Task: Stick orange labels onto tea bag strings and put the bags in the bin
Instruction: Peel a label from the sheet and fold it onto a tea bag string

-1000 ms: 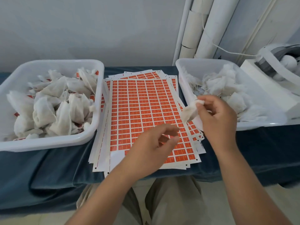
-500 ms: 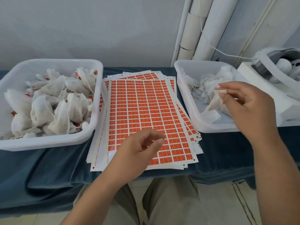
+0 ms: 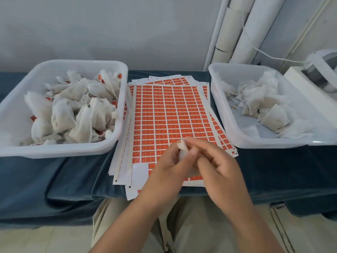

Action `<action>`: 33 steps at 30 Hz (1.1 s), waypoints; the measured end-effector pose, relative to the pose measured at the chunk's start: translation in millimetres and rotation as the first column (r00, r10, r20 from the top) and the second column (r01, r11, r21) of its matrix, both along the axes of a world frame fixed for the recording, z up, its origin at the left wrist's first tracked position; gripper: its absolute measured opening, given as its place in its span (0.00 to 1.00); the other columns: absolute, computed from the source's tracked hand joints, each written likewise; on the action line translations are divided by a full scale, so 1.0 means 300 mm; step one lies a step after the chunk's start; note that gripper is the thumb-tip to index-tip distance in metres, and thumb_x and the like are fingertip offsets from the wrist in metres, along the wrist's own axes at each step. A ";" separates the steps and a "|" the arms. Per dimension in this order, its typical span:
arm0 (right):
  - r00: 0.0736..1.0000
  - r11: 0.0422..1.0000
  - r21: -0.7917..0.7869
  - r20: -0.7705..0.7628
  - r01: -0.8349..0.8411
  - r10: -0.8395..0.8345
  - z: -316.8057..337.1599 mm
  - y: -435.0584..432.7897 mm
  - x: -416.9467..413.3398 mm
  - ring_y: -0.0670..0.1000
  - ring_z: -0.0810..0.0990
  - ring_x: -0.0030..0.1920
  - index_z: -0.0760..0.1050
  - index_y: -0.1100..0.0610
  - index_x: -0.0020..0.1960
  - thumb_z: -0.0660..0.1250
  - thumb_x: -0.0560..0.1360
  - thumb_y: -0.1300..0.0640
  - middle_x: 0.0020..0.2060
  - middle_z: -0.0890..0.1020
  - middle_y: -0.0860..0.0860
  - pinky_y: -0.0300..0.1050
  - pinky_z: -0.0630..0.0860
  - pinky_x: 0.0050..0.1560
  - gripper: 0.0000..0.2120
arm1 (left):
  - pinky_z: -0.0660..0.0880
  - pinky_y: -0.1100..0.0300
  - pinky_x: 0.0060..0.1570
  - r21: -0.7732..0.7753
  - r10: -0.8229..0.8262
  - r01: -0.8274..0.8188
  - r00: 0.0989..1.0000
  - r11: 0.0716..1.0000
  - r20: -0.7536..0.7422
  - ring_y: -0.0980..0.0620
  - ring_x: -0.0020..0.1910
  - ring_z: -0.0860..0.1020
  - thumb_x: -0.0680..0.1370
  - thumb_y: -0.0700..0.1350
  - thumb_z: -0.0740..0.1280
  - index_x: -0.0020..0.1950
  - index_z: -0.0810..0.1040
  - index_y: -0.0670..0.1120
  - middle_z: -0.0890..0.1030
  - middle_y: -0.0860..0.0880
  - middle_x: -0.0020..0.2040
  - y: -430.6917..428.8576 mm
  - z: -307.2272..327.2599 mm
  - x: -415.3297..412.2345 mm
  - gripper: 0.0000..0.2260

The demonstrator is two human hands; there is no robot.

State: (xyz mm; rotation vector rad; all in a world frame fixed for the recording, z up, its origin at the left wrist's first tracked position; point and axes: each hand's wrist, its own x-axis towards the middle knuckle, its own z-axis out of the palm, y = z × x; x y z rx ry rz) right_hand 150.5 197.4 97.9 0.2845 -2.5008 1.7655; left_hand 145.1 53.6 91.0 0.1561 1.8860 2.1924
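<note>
Left hand [image 3: 169,167] and right hand [image 3: 218,167] pinch a bag [image 3: 182,146] in curled fingers above sheets [image 3: 169,114] by the table's [image 3: 54,176] front edge.

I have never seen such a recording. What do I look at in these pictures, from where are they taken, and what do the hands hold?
No machine works here: a person does the job with two bare hands. All pictures come from one camera worn on the person's head, looking forward and down, so the arms enter from below. A blue cloth covers the table. On it lies a stack of orange label sheets. At its left stands the left bin, holding tea bags, some with orange labels showing; at its right the right bin holds plain white bags. Above the near end of the sheets the left hand and the right hand meet and hold one tea bag. That spot is blurred, so I cannot tell whether it bears a label.
</note>
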 end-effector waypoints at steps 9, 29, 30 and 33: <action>0.991 0.979 0.200 0.120 0.036 -0.061 0.005 0.005 -0.053 0.33 0.77 0.62 0.71 0.29 0.67 0.62 0.77 0.27 0.61 0.77 0.25 0.36 0.76 0.60 0.21 | 0.77 0.71 0.42 -0.168 0.187 -0.174 0.980 0.970 0.064 0.70 0.55 0.79 0.80 0.68 0.60 0.58 0.82 0.67 0.82 0.68 0.55 -0.052 -0.033 -0.005 0.14; 0.999 0.992 0.127 -0.040 0.004 0.001 0.004 -0.006 -0.067 0.45 0.85 0.44 0.80 0.42 0.43 0.62 0.83 0.45 0.38 0.84 0.42 0.33 0.79 0.45 0.12 | 0.79 0.67 0.51 -0.408 -0.018 -0.057 0.984 0.911 -0.178 0.58 0.54 0.82 0.81 0.64 0.66 0.55 0.82 0.60 0.84 0.61 0.52 -0.097 -0.038 -0.025 0.11; 0.997 0.989 0.144 -0.078 0.018 -0.007 0.001 -0.007 -0.063 0.46 0.85 0.44 0.80 0.41 0.44 0.62 0.82 0.44 0.39 0.84 0.42 0.34 0.79 0.45 0.12 | 0.78 0.66 0.50 -0.408 0.007 -0.093 0.978 0.908 -0.209 0.57 0.52 0.82 0.80 0.64 0.65 0.54 0.83 0.57 0.84 0.60 0.49 -0.089 -0.040 -0.024 0.14; 0.987 0.988 0.005 -0.034 0.157 -0.156 -0.016 -0.002 -0.054 0.47 0.86 0.44 0.76 0.43 0.40 0.61 0.83 0.39 0.41 0.85 0.45 0.39 0.83 0.44 0.16 | 0.77 0.72 0.45 -0.340 0.090 -0.152 0.977 0.928 -0.191 0.62 0.49 0.85 0.79 0.63 0.61 0.47 0.81 0.55 0.85 0.62 0.45 -0.085 -0.040 -0.014 0.15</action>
